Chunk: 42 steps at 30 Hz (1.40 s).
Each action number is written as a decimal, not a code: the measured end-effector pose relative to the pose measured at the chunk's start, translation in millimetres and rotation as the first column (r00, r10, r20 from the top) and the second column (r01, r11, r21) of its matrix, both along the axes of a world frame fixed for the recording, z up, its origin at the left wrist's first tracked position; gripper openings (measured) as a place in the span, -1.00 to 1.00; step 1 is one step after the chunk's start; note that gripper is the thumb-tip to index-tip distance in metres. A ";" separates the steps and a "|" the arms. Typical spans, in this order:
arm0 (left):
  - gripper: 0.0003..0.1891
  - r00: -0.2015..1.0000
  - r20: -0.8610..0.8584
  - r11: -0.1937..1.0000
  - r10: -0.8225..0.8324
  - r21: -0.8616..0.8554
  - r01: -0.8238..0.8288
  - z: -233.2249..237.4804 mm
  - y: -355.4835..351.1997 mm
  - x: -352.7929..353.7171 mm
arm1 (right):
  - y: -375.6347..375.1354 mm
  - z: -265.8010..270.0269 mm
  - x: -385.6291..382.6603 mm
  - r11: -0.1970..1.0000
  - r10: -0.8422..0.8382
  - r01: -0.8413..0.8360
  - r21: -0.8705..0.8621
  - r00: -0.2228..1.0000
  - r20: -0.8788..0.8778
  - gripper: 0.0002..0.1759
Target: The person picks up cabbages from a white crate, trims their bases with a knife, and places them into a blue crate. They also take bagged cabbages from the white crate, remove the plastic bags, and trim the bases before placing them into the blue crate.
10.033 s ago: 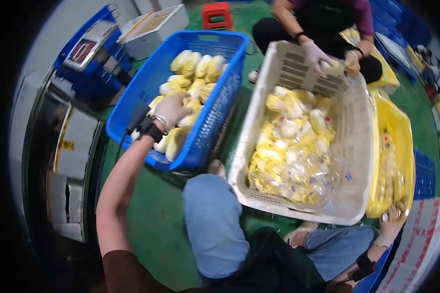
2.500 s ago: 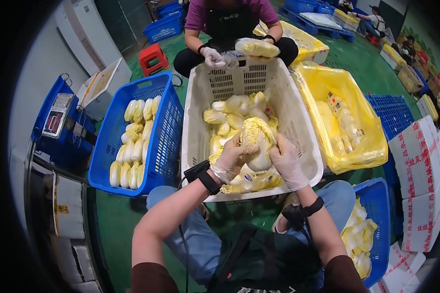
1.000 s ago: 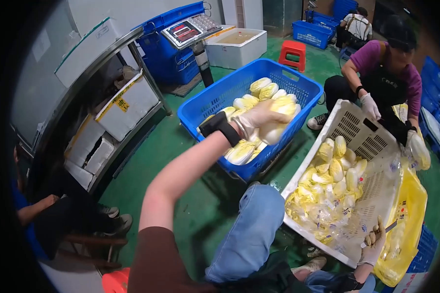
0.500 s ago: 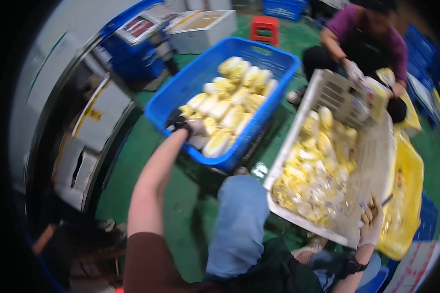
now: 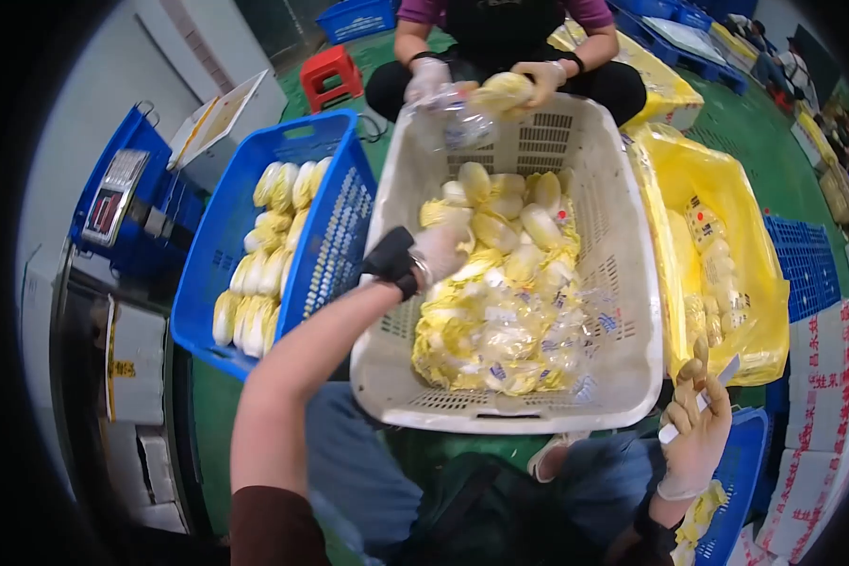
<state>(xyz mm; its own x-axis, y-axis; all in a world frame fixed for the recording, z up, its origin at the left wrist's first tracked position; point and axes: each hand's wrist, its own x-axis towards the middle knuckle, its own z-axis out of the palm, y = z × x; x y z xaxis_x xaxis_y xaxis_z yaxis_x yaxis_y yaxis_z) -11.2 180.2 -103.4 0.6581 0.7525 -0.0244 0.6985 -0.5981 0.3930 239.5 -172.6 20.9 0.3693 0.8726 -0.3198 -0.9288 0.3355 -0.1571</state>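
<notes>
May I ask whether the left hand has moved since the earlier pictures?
Yes, the left hand has moved rightward: half a second ago it was inside the blue crate, and now it is at the cabbages in the white crate.

Around us spreads a green floor (image 5: 755,141). At ten o'clock we have a pale grey wall (image 5: 75,113), and at eleven a red stool (image 5: 330,66) stands before a darker wall (image 5: 266,28). Between one and two o'clock we see a blue pallet (image 5: 707,74) lying on the floor, well apart from the stool
</notes>
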 end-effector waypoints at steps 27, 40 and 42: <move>-0.32 0.760 0.301 -0.265 0.577 -0.811 0.522 69.2 -60.7 47.4 | 14.5 17.7 -12.8 0.940 0.218 -0.039 -0.338 0.831 0.512 -0.44; -0.51 0.631 0.429 0.000 0.646 -0.827 0.562 126.9 -173.2 -11.4 | 61.0 42.4 -69.7 0.993 -0.022 0.081 0.081 -0.561 0.827 -0.62; -0.50 0.603 0.430 0.035 0.672 -0.831 0.555 114.5 -158.7 -15.1 | 76.4 37.2 -67.9 0.994 -0.034 0.060 0.094 -0.642 0.766 -0.65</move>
<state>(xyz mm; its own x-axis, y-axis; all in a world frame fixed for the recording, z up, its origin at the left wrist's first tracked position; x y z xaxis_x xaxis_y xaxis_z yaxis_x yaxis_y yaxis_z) -26.4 21.5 11.1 0.8282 0.4503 -0.3337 -0.1365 0.7395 0.6592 171.5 -96.2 58.1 0.0594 0.8206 0.5684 0.7368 0.3481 -0.5796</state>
